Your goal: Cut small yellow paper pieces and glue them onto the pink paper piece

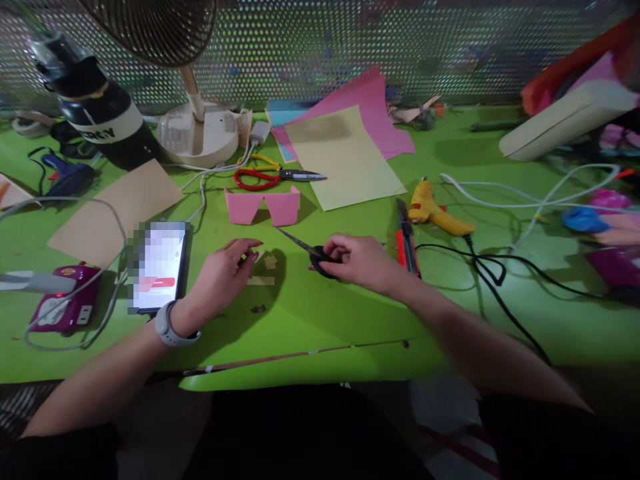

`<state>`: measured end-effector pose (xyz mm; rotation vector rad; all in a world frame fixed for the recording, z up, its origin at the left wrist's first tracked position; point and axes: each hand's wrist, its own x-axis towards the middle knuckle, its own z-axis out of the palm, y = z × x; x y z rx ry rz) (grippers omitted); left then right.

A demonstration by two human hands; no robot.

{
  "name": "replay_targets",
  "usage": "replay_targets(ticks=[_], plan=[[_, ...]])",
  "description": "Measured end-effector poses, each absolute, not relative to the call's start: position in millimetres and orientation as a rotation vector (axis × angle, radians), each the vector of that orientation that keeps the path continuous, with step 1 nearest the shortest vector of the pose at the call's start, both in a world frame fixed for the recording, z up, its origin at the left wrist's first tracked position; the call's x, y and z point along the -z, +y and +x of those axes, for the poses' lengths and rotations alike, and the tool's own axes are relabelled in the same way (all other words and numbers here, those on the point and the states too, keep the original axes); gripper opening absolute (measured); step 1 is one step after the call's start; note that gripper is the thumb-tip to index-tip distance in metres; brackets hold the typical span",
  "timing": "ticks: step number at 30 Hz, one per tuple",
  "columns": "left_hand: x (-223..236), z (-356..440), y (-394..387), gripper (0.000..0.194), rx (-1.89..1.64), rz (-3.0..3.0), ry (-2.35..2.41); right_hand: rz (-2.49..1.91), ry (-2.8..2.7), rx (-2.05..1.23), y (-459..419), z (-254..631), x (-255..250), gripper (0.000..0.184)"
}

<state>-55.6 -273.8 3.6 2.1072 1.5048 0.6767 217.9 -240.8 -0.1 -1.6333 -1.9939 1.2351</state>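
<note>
Across a green tabletop (pixel 340 327), backed by a perforated mesh panel (pixel 300 40), grasps black-handled scissors (pixel 305 245) in the right hand (pixel 357 261), with bent fingers around the handle, aiming the blades away and to the left over the middle of the table. Curls the left hand (pixel 227 270) well to the left of that handle; cannot tell whether pinching a small pale scrap (pixel 259 256) at the fingertips or only hovering beside it. Has cream paper scraps (pixel 270 261) and a short cream strip (pixel 261 281) lying between both hands. Just beyond the blade tip, has pink paper glasses (pixel 243 208), notched between the two lens shapes. Farther back, has red-and-yellow-handled scissors (pixel 300 175) pointing right, near a pale yellow sheet (pixel 345 160) overlapping a pink sheet (pixel 370 100). Past the right hand, has a red utility knife (pixel 407 240) and, just beside it, a yellow glue gun (pixel 435 212). Wears a grey watch (pixel 165 325) on the left wrist, close to a phone (pixel 165 267) with a lit, partly pixelated screen. Toward the left edge, has a tan sheet (pixel 120 213), a purple socket block (pixel 65 300) and, behind these, a black bottle (pixel 107 113) beside the pale base of a fan (pixel 220 133)
</note>
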Motion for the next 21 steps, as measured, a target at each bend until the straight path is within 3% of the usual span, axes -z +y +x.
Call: replay_targets(ticks=[4,9,15,21], plan=[[-3.9,-54.9,-274.7,0.027,-0.726,2.049,1.494,-1.711,-2.288,-0.721,-243.0,218.2,-2.0,0.017],[-3.3,-51.1,-276.6,0.028,-0.835,1.733,1.318,-1.688,-2.452,-0.350,-242.8,219.9,0.9,0.025],[-3.2,-44.2,-281.0,0.037,-0.810,1.411,1.138,-1.784,-2.422,-0.542,-233.8,224.4,0.3,0.021],[-3.3,-38.2,-285.9,0.037,-0.819,1.332,1.107,-1.540,-2.326,-0.689,-234.5,230.9,-2.7,0.017]])
